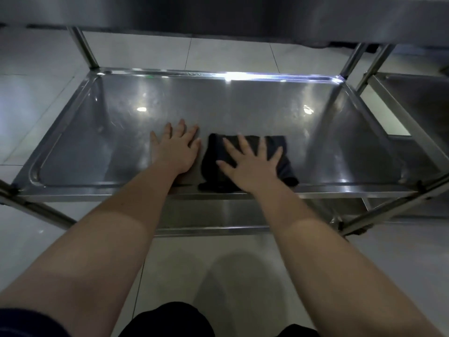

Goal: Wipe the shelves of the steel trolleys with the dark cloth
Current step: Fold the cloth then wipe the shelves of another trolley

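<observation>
Cloth: the dark, crumpled cloth (pixel 245 159) lay on the near middle of the shiny steel tray shelf (pixel 121 117), its near edge draped over the front rim.
Right hand: the right hand (pixel 252 166) pressed flat on the cloth, fingers spread wide, nothing pinched; it was pinning, not clutching.
Left hand: the left hand (pixel 176 148) rested palm-down on bare steel just left of the cloth, fingers open, holding nothing.
Shelf: middle level of the steel trolley; smears and dull patches showed toward the far left and far right.
Progress: judged mid-shelf; whether any part was already wiped could not be told.
Left to do: the lower steel shelf (pixel 213 215), and the second steel trolley (pixel 418 98) at the right.
</observation>
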Available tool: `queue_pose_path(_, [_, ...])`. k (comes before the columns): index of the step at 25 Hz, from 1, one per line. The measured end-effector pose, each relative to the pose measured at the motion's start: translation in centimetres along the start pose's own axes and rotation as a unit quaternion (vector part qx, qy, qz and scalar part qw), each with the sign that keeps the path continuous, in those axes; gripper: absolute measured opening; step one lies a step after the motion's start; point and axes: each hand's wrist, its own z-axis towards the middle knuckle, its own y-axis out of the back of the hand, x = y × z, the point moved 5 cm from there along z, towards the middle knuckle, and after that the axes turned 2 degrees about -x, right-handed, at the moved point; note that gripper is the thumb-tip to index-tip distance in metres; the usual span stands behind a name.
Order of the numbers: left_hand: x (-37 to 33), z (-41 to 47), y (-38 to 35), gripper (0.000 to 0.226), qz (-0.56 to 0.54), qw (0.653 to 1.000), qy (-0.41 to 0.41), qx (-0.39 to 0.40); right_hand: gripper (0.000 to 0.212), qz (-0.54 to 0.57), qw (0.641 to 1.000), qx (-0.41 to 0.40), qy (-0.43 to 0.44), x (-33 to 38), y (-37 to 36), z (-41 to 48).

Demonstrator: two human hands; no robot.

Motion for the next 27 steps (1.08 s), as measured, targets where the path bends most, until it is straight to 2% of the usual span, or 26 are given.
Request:
queue_pose_path(2, [0.3, 0.0, 0.1, 0.054, -0.009, 1.0, -0.005, 0.009, 0.065, -0.004, 0.999, 0.007, 0.034, 0.5, 0.0, -0.6])
queue_pose_path(4, [0.4, 0.1, 0.2, 0.054, -0.011, 1.0, -0.007, 0.011, 0.064, -0.007, 1.0, -0.02, 0.01, -5.4, 1.2, -0.2])
queue_pose_path(6, [0.4, 0.3, 0.1, 0.055, -0.009, 1.0, -0.008, 0.011, 0.066, -0.004, 0.997, -0.03, -0.074, -14.8, 2.6, -0.5])
queue_pose_path(8, [0.3, 0.4, -0.2, 0.056, -0.002, 1.0, -0.011, 0.01, 0.071, 0.024, 0.979, -0.015, -0.2, -23.6, 3.4, -2.1])
queue_pose_path(10, [0.1, 0.3, -0.4, 0.057, 0.011, 1.0, -0.009, 0.008, 0.072, 0.054, 0.96, -0.009, -0.276, -25.6, 4.0, -3.1])
queue_pose_path(12, [-0.2, 0.2, -0.4, 0.057, 0.02, 1.0, -0.006, 0.013, 0.067, 0.049, 0.973, 0.003, -0.227, -20.1, 3.3, -2.0])
queue_pose_path(15, [-0.6, 0.0, 0.0, 0.057, 0.026, 0.999, -0.009, 0.023, 0.066, 0.004, 0.999, -0.015, -0.028, -6.0, 0.8, -0.7])
queue_pose_path(17, [-0.4, -0.3, 0.5, 0.056, 0.033, 0.999, -0.004, 0.036, 0.065, -0.01, 0.999, -0.017, 0.039, -1.8, 0.8, -1.2])
queue_pose_path(19, [-0.5, -0.2, 1.2, 0.056, 0.063, 0.998, -0.015, 0.026, 0.063, 0.002, 0.999, -0.006, 0.043, -3.3, 1.5, -1.2])
queue_pose_path(21, [-2.8, 0.5, 2.0, 0.057, 0.07, 0.996, -0.058, -0.017, 0.063, 0.01, 0.999, -0.002, 0.038, -5.5, 1.7, -1.5])
queue_pose_path(24, [-9.4, 2.0, 2.2, 0.056, -0.019, 0.993, -0.115, -0.017, 0.064, 0.011, 0.999, -0.006, 0.038, -6.0, 1.6, -1.8])
queue_pose_path(27, [-12.8, 2.8, 1.0, 0.051, -0.087, 0.991, -0.101, 0.02, 0.063, 0.021, 0.999, -0.009, 0.046, -8.2, 1.7, -1.9])
